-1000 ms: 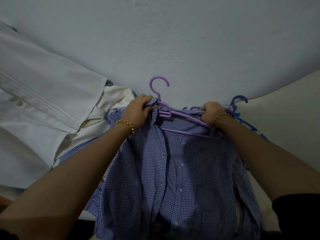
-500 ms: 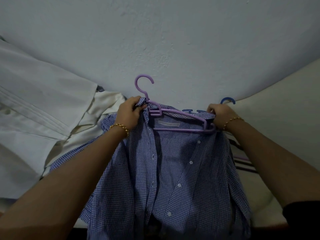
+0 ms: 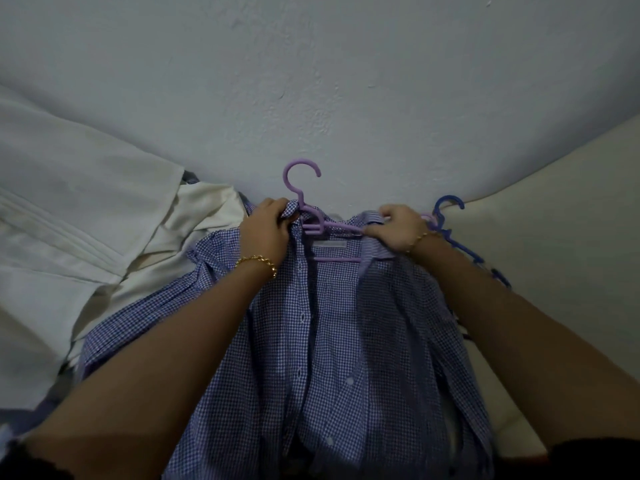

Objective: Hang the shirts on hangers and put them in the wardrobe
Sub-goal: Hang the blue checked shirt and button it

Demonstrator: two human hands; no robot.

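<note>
Two hands show in the head view: the left hand (image 3: 268, 225) has its grip pinched on the collar of the checked shirt (image 3: 329, 341) beside the hook of the purple hanger (image 3: 300, 188), and the right hand (image 3: 398, 230) pinches the collar's other side. Since half a second ago the shirt's right shoulder has covered the hanger's end (blue hangers (image 3: 450, 211) lie just beyond), so hanging looks nearly done.

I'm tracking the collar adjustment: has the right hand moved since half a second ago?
Yes. The right hand slid left along the shirt, away from the blue hanger: it sat just below that hanger's hook, and now a gap shows.
</note>
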